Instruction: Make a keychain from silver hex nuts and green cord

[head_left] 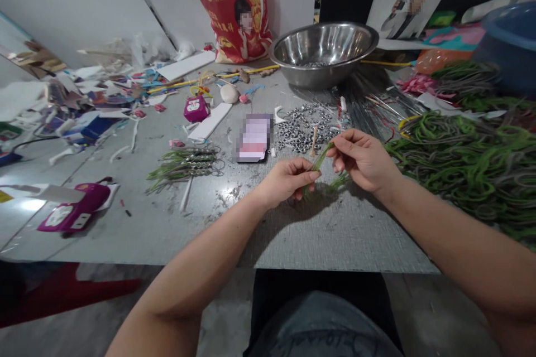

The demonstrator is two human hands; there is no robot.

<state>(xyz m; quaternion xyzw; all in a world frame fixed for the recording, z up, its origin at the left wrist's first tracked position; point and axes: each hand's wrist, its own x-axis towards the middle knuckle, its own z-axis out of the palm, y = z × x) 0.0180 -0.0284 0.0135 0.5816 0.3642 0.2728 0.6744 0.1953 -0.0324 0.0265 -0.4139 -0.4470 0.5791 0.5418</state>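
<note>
Between my two hands runs a small bundle of green cord (pixel 321 160), held above the front part of the table. My left hand (pixel 290 179) pinches its lower part between thumb and fingers. At the upper end, the fingertips of my right hand (pixel 360 157) close on the same bundle. Loose green ends hang below, partly hidden by my hands. Just beyond lie many silver beads (pixel 299 129) in a spread pile, with a thin pinkish stick (pixel 314 139) upright at their near side. A large heap of green and grey cords (pixel 469 167) lies right of my right hand.
Left of the beads are a phone (pixel 253 138) and a bunch of beaded cords (pixel 184 166). A steel bowl (pixel 322 70) stands behind the beads, beside a red bag (pixel 232 11). Purple devices (pixel 77 209) and scraps cover the left side. A blue tub (pixel 511 47) stands far right.
</note>
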